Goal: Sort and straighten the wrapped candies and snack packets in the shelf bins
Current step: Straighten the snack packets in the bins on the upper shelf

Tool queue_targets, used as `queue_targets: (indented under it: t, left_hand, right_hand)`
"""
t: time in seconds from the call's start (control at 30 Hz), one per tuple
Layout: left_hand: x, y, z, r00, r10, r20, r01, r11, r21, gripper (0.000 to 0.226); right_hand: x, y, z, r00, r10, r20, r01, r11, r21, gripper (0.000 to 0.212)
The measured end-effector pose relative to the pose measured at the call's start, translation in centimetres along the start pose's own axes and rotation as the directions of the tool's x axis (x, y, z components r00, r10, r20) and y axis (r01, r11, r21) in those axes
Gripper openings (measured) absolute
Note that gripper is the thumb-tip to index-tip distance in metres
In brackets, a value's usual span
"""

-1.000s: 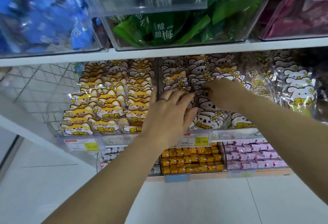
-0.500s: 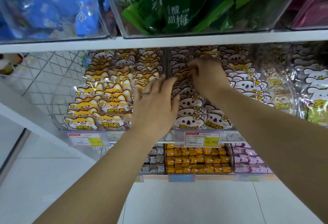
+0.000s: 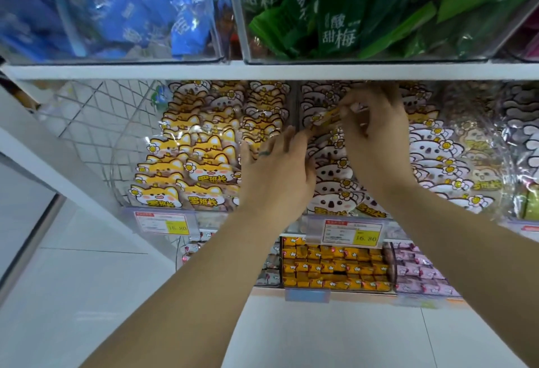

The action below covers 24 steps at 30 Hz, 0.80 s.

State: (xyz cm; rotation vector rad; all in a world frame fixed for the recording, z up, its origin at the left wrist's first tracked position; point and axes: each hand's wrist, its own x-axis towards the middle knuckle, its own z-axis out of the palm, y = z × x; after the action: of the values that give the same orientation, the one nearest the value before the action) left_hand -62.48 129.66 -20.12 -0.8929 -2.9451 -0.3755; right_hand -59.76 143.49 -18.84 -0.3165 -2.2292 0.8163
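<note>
one packet [image 3: 326, 116] tilted, left end low

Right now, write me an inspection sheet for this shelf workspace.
Surface: white shelf board over the worked row.
Job's things: fox packets left of the divider, koala packets right of it, mostly in rows.
Clutter: nothing seen.
Hands: left hand open, fingers straight near the divider; right hand pinches a lifted packet, blurred.
Cables: nothing seen.
Surroundings: blue packets and green packets above; orange candies and pink candies below; price tag; tiled floor.
</note>
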Motion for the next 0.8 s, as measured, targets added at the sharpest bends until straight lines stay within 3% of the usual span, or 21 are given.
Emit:
queue_targets:
  t: [0.2,0.33,0.43,0.53,0.63,0.8]
  left_hand:
    - [-1.0,-0.7,-1.3,0.997,0.069,0.043,-0.07,0.997,0.012,0.047]
    - [-2.8,-3.6,-3.1,0.992,0.123,-0.022,-0.125,0.986,-0.109,0.035]
    - [-3.5,-7.5,-3.3,0.986,0.108,-0.125,-0.118,0.99,-0.079,0.029]
    - [-3.4,-10.5,-2.9,0.99,0.115,-0.083,-0.116,0.993,-0.01,0.05]
    - [-3.2,-11.4,-2.7,0.991,0.131,-0.009,-0.13,0.99,0.047,0.064]
    - [-2.9,-12.4,-2.0,0.976,0.2,0.09,-0.214,0.958,0.193,0.065]
  right_hand:
    - [-3.3,-2.4,-1.2,0.992,-0.126,-0.014,0.127,0.987,0.1,0.009]
    - [-4.5,-2.6,-1.0,0.993,-0.114,-0.045,0.117,0.989,0.087,0.009]
    - [-5.0,-3.2,-0.8,0.987,-0.139,-0.083,0.14,0.99,0.01,0.01]
    - [-5.1,-4.4,-0.2,0.982,-0.161,-0.1,0.158,0.987,-0.036,0.011]
    - [-5.3,-5.4,0.9,0.987,-0.155,-0.031,0.154,0.988,-0.034,0.008]
    - [-5.4,-5.5,2.7,0.977,-0.064,0.202,0.09,0.988,-0.122,0.004]
